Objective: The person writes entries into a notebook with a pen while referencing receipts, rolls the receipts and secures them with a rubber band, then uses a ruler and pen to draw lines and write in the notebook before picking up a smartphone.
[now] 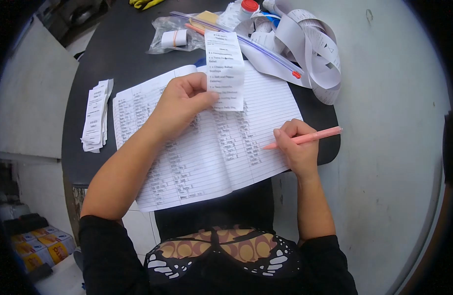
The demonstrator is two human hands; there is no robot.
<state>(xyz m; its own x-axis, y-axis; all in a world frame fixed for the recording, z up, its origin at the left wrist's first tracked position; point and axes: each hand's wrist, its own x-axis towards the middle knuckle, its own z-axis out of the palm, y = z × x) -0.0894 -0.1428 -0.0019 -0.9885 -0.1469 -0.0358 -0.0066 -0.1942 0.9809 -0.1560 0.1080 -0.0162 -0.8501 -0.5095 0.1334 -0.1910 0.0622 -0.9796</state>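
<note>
your left fingers (205,100) pinch the printed receipt (225,64), right fingers (284,141) grip the pink pen (325,133), seemingly mid-tally, so the notebook (204,147) likely needs a matching mark next.

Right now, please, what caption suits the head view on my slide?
Left hand holds a printed slip over an open notebook; right hand, a pink pen.

Soft even light, black corners, fisheye-bowed edges; slightly blurred receipt (225,61)
</note>
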